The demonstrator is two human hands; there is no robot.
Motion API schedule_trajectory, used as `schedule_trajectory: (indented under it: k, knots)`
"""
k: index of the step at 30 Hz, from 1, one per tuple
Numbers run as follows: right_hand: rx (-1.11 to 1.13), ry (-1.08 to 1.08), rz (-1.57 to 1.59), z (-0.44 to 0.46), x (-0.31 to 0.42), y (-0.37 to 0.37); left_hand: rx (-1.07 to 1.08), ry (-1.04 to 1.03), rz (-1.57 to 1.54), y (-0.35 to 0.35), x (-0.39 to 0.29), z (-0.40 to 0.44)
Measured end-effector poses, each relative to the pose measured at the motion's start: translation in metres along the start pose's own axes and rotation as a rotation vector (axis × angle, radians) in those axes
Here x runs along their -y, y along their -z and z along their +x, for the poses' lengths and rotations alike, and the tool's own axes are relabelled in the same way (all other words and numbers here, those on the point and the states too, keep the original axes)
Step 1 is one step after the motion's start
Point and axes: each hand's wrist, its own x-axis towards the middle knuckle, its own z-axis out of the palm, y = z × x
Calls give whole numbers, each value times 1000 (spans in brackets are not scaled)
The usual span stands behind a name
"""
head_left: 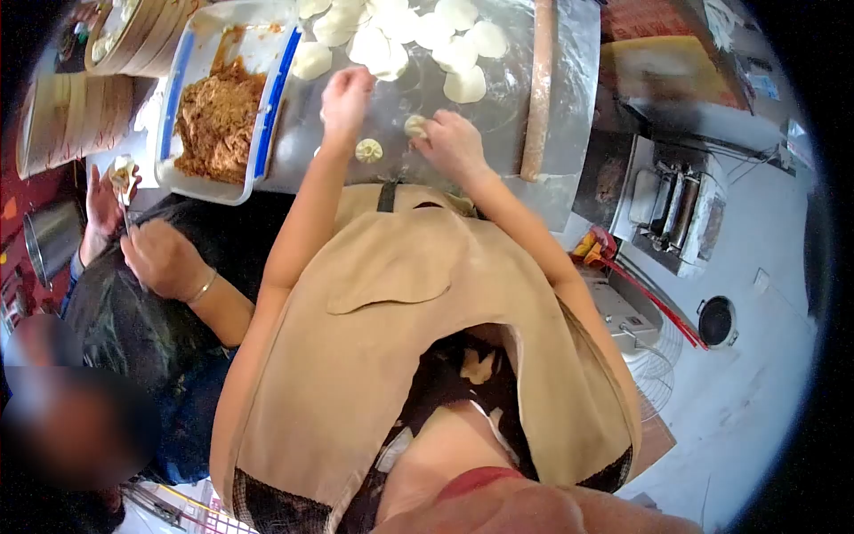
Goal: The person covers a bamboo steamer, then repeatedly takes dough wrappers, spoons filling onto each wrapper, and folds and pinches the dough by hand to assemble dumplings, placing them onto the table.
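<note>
1. At the far left, round wooden baskets (67,125) stand near the tub.
2. Below them, a co-worker's one hand (102,209) holds an open bun (123,171). The co-worker's other hand (167,260), with a bracelet (206,287) on its wrist, grips a thin stick-like tool at that bun.
3. Next is a clear tub (200,182) with blue edges. Brown, mushy filling (218,125) is in it.
4. The left hand (345,102) is up over the metal table (498,151). Its fingers look curled, but it is blurry, so I cannot tell if they pinch anything.
5. A little pleated bun (368,150) sits on the table, between the two hands.
6. The right hand (451,142) pinches a small dough lump (415,126) with its fingers.
7. Flat, round dough pieces (455,55) lie past the hands, some on top of each other.
8. A long rolling pin (538,89) lies to their right.
</note>
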Motion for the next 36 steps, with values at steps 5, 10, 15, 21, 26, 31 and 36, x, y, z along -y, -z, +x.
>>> schedule_trajectory:
  k: [5,10,15,21,26,31,36]
  knots:
    - [-91,-260,80,-15,-16,34,201,-179,803,-87,21,14]
    - [-123,-615,256,-40,-61,37,30,-194,945,-151,51,17]
    - [-222,-736,363,-30,-74,27,48,112,910,-156,51,16]
    - [-210,-1090,841,-13,-91,-7,357,159,724,-93,48,19]
    - [244,-1363,1896,24,-30,14,491,630,-373,-35,-37,-31]
    - [180,-864,1885,51,39,53,542,101,-438,34,-84,-81]
    - [334,-607,1383,67,75,48,389,285,-1229,45,-28,-85]
